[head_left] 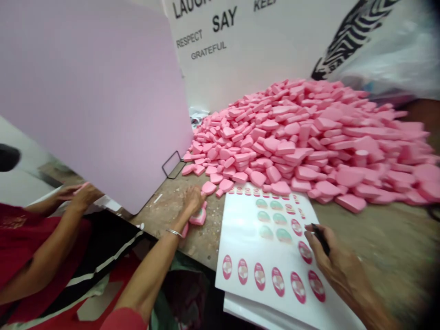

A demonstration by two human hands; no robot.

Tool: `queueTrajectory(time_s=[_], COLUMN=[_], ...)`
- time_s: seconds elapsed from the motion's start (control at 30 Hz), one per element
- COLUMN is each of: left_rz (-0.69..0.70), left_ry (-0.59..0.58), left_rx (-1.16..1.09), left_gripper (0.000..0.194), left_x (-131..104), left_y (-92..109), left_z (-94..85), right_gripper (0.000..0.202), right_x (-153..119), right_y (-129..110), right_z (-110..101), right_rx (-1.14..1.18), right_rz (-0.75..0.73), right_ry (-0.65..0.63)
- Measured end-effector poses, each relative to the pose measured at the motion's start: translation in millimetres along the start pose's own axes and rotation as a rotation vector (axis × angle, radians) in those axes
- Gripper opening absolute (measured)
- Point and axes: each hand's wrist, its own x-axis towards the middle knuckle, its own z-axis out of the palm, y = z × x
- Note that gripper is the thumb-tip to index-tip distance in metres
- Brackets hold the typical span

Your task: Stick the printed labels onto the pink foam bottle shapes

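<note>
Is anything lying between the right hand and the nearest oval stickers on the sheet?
Nothing visible does. The right hand, gripping a dark tool, rests right on the sticker sheet, with the tool tip near a red oval sticker. The sheet between them is bare.

A white sticker sheet (254, 250) of pink ovals lies flat at the table edge.

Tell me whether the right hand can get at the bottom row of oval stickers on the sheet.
Probably yes. The right hand, gripping a dark tool, is over the sticker sheet right beside the bottom row of oval stickers; nothing stands between them.
</note>
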Motion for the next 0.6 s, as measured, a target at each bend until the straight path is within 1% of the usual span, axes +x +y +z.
queueTrajectory(time_s=[0.07,0.1,0.17,0.23,0.27,0.3,0.33,0.37,0.4,0.43,0.47,0.53,0.57,0.6], left_rz=[0.026,0.052,0.139,0.288,0.405,0.494,0.544,0.548,0.499,0.411,0.298,0.074,-0.01,-0.072], left_ry=[0.002,0.01,0.007,-0.046,-0.094,-0.173,-0.291,-0.379,-0.45,-0.505,-0.534,-0.559,-0.55,-0.536], left_rx=[-0.005,-0.016,-0.058,-0.151,-0.268,-0.405,-0.534,-0.671,-0.815,-0.966,-1.111,-1.343,-1.416,-1.456], left_gripper=[0.03,0.03,0.03,0.026,0.024,0.023,0.02,0.018,0.018,0.02,0.025,0.035,0.038,0.039], left_x=[-1,-6,-27,-59,-76,-93,-108,-122,-133,-143,-152,-166,-172,-177], left_y=[8,12,24,41,51,60,68,75,80,84,86,91,94,97], left_z=[-8.6,-14.8,-28.9,-40.2,-43.1,-43.4,-40.9,-35.6,-27.6,-17.7,-6.3,16.6,26.4,34.3], right_gripper=[0.036,0.036,0.039,0.042,0.044,0.045,0.046,0.045,0.045,0.045,0.046,0.046,0.045,0.044], right_x=[-2,-2,1,3,4,2,0,-5,-11,-19,-28,-47,-54,-60], right_y=[3,1,-10,-27,-36,-44,-50,-54,-56,-58,-58,-59,-60,-60], right_z=[-14,-19,-25,-23,-19,-15,-10,-4,2,8,14,23,26,27], right_rx=[0.044,0.074,0.149,0.239,0.297,0.369,0.455,0.554,0.66,0.762,0.849,0.943,0.94,0.903], right_rz=[0.029,0.036,0.022,-0.001,-0.006,-0.002,0.015,0.049,0.1,0.17,0.248,0.366,0.378,0.353], right_ry=[0.005,-0.001,-0.043,-0.128,-0.206,-0.316,-0.451,-0.589,-0.707,-0.778,-0.786,-0.684,-0.626,-0.579])
